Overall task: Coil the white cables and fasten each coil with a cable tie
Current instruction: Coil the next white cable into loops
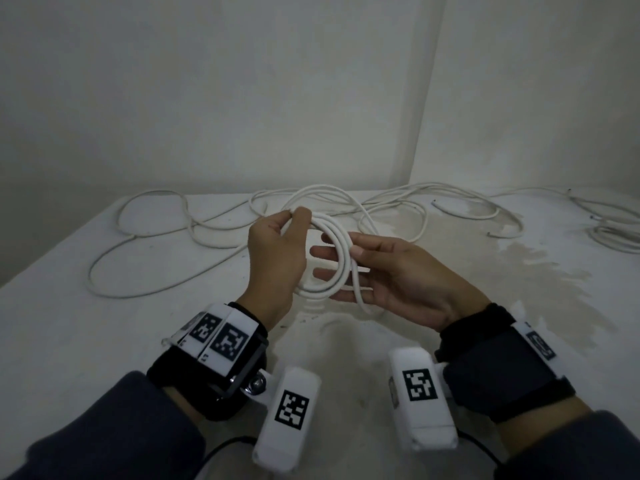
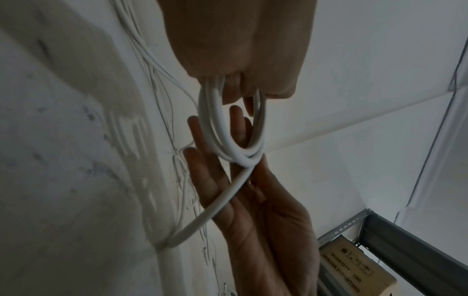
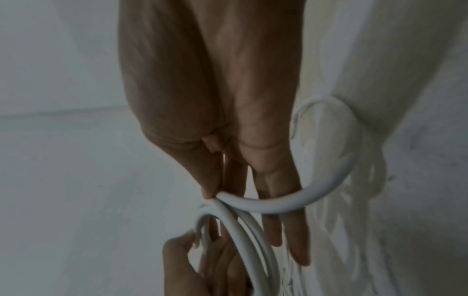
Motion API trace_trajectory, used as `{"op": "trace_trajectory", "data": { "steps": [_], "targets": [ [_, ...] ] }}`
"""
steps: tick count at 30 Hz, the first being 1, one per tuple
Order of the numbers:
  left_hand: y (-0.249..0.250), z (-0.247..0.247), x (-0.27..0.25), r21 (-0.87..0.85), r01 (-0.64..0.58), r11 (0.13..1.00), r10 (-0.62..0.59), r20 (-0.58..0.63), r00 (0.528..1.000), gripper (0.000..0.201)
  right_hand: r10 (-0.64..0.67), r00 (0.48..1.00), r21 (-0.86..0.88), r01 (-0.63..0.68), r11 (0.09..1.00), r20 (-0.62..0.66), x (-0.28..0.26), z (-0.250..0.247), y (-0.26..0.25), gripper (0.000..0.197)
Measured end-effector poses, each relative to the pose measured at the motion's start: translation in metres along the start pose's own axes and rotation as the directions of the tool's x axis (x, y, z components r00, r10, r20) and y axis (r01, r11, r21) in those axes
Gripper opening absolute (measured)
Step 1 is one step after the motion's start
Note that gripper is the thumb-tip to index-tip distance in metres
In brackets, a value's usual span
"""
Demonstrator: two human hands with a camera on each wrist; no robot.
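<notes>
A small coil of white cable (image 1: pixel 325 292) hangs above the table between both hands. My left hand (image 1: pixel 297 215) pinches the coil's top between thumb and fingers; the left wrist view shows this grip (image 2: pixel 215 82) on the coil (image 2: pixel 228 146). My right hand (image 1: pixel 341 258) pinches the coil's right side under the thumb, its other fingers stretched out behind the loops. In the right wrist view the thumb (image 3: pixel 210 180) clamps the cable (image 3: pixel 329 190), which runs out in a loop to the table. No cable tie shows.
Loose white cables sprawl over the far half of the stained white table (image 1: pixel 519 278): long loops at left (image 1: pixel 156 237), a tangle behind the hands (image 1: pixel 415 202), more at the right edge (image 1: pixel 609 233). Walls close the back. A cardboard box (image 2: pixel 354 266) sits on a metal shelf.
</notes>
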State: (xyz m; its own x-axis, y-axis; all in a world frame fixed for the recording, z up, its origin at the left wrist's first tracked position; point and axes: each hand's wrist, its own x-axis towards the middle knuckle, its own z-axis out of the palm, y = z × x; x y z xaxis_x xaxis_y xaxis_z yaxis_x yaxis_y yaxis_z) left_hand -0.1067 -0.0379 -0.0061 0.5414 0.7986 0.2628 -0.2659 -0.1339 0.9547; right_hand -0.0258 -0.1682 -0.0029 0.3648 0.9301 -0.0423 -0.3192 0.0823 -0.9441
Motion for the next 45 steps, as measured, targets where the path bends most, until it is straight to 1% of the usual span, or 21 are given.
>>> {"op": "trace_trajectory", "data": {
  "steps": [3, 6, 12, 14, 16, 18, 20, 22, 24, 25, 27, 29, 31, 33, 35, 37, 38, 40, 42, 44, 45],
  "targets": [
    [0.0, 0.002, 0.0, -0.077, 0.068, 0.995, -0.067, 0.019, 0.998, 0.031, -0.011, 0.998, 0.025, 0.009, 1.0, 0.07, -0.001, -0.002, 0.0, 0.04],
    [-0.003, 0.001, 0.004, -0.043, 0.027, 0.999, -0.028, -0.027, 0.999, 0.013, -0.042, 0.997, 0.1, 0.036, 0.994, 0.059, 0.004, 0.003, 0.004, 0.038],
    [-0.007, 0.001, 0.003, 0.001, -0.011, 1.0, 0.011, -0.023, 1.0, 0.026, -0.031, 1.0, 0.247, 0.028, 0.969, 0.007, 0.013, 0.016, 0.006, 0.038],
    [-0.006, 0.003, 0.001, 0.023, -0.028, 0.999, 0.029, -0.014, 0.999, 0.026, 0.005, 1.0, 0.228, 0.0, 0.974, -0.019, 0.013, 0.018, 0.004, 0.032],
    [-0.007, 0.003, 0.001, 0.061, -0.081, 0.995, 0.081, 0.006, 0.997, 0.021, 0.022, 0.999, 0.177, -0.015, 0.984, -0.033, 0.013, 0.02, 0.003, 0.035],
    [-0.008, 0.003, -0.001, 0.097, -0.15, 0.984, 0.146, 0.053, 0.988, 0.016, -0.002, 0.996, 0.096, 0.01, 0.995, -0.085, 0.014, 0.021, 0.004, 0.04],
    [-0.006, 0.003, -0.003, 0.08, -0.169, 0.982, 0.158, 0.122, 0.98, 0.012, -0.058, 0.987, 0.043, 0.065, 0.997, -0.152, 0.014, 0.022, 0.005, 0.039],
    [-0.002, 0.006, -0.004, 0.01, -0.09, 0.996, 0.086, 0.208, 0.974, 0.013, -0.109, 0.973, 0.057, 0.123, 0.991, -0.205, 0.013, 0.021, 0.004, 0.039],
    [-0.003, 0.007, -0.003, -0.052, 0.08, 0.995, -0.062, 0.274, 0.96, 0.028, -0.148, 0.961, 0.109, 0.178, 0.978, -0.235, 0.012, 0.018, 0.001, 0.04],
    [-0.004, 0.007, -0.003, -0.09, 0.229, 0.969, -0.191, 0.309, 0.932, 0.042, -0.16, 0.958, 0.149, 0.199, 0.969, -0.238, 0.011, 0.016, -0.002, 0.04],
    [-0.009, 0.003, -0.001, -0.111, 0.5, 0.859, -0.421, 0.405, 0.812, 0.053, -0.161, 0.964, 0.268, 0.217, 0.939, -0.213, 0.008, 0.016, -0.006, 0.04],
    [-0.011, 0.001, -0.006, 0.031, 0.554, 0.832, -0.48, 0.541, 0.691, 0.034, -0.156, 0.973, 0.397, 0.212, 0.893, -0.17, 0.005, 0.017, -0.01, 0.039],
    [-0.013, 0.003, -0.009, 0.127, 0.534, 0.836, -0.484, 0.631, 0.607, 0.021, -0.158, 0.979, 0.481, 0.201, 0.853, -0.13, 0.004, 0.02, -0.011, 0.036],
    [-0.016, 0.005, -0.012, 0.148, 0.554, 0.819, -0.489, 0.686, 0.539, 0.02, -0.157, 0.982, 0.523, 0.188, 0.831, -0.103, 0.004, 0.022, -0.01, 0.035],
    [-0.015, 0.007, -0.013, 0.206, 0.5, 0.841, -0.482, 0.704, 0.521, 0.024, -0.16, 0.985, 0.577, 0.171, 0.798, -0.07, 0.005, 0.022, -0.01, 0.038],
    [-0.013, 0.009, -0.015, 0.318, 0.363, 0.876, -0.475, 0.702, 0.531, 0.009, -0.166, 0.986, 0.644, 0.146, 0.751, -0.03, 0.005, 0.02, -0.01, 0.042],
    [-0.013, 0.009, -0.015, 0.387, 0.271, 0.881, -0.472, 0.704, 0.53, 0.02, -0.171, 0.985, 0.669, 0.135, 0.731, -0.012, 0.005, 0.019, -0.01, 0.041],
    [-0.012, 0.01, -0.017, 0.522, 0.113, 0.845, -0.496, 0.687, 0.531, 0.042, -0.174, 0.985, 0.678, 0.128, 0.724, 0.0, 0.005, 0.018, -0.009, 0.041],
    [-0.009, 0.011, -0.018, 0.565, 0.059, 0.823, -0.511, 0.692, 0.509, 0.047, -0.161, 0.987, 0.632, 0.139, 0.762, -0.023, 0.006, 0.018, -0.008, 0.044],
    [-0.005, 0.012, -0.017, 0.629, 0.036, 0.776, -0.562, 0.665, 0.493, 0.041, -0.148, 0.988, 0.593, 0.15, 0.791, -0.052, 0.006, 0.018, -0.008, 0.042],
    [-0.004, 0.012, -0.015, 0.677, 0.011, 0.735, -0.591, 0.634, 0.498, 0.028, -0.148, 0.987, 0.581, 0.158, 0.799, -0.064, 0.005, 0.018, -0.009, 0.042]
  ]
}}
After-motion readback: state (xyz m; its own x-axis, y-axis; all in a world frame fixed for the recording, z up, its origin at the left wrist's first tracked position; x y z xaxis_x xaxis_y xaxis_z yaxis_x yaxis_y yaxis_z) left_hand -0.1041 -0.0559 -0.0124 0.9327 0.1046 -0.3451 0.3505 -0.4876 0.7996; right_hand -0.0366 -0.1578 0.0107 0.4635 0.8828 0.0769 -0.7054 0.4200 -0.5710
